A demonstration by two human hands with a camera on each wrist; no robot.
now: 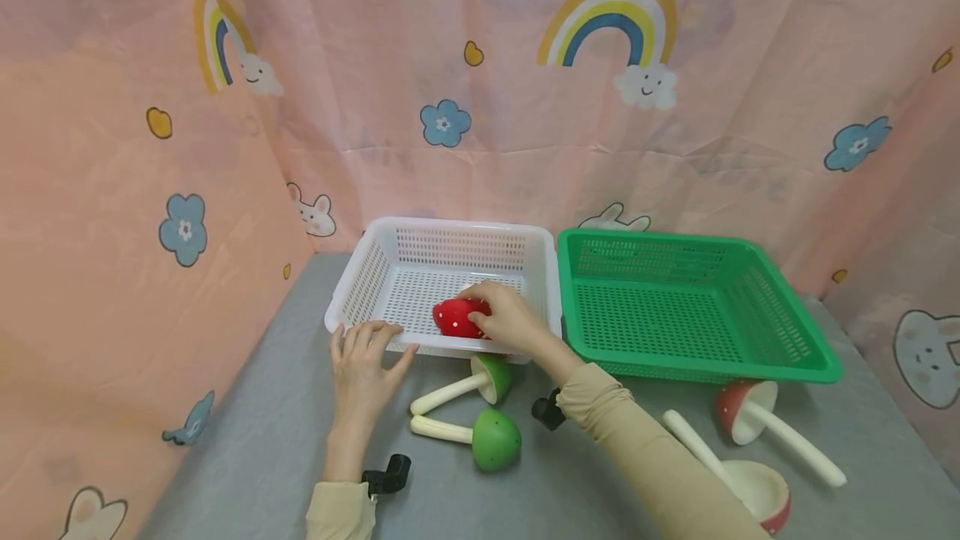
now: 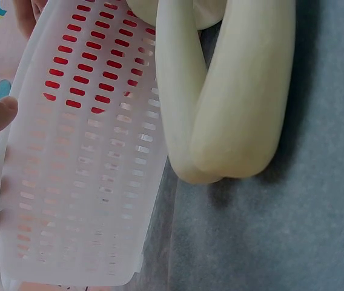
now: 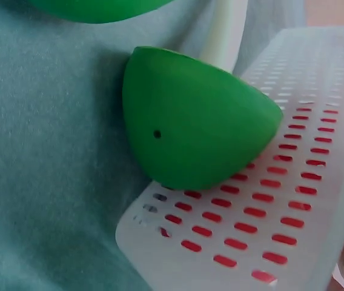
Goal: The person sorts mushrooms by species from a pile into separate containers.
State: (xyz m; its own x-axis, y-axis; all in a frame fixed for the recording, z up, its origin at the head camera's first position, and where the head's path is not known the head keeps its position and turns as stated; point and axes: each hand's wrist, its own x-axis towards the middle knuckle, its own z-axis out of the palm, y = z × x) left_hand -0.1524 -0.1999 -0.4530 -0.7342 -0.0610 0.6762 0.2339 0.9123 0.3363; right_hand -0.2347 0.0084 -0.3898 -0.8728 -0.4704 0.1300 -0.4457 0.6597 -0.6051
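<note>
I look over all three views and I find no text, label, brand, number or sign that I can read. The pink curtain carries only drawings, and the white basket and green basket carry no writing.

Light is bright, soft and even in the head view, with only faint shadows under the green mushrooms and along the front of the white basket. The wide lens bends the curtain and table outward near the edges, and the far corners look slightly soft. Both wrist views are very close and blurred, the basket wall washed pale with red glowing through its slots.
</note>
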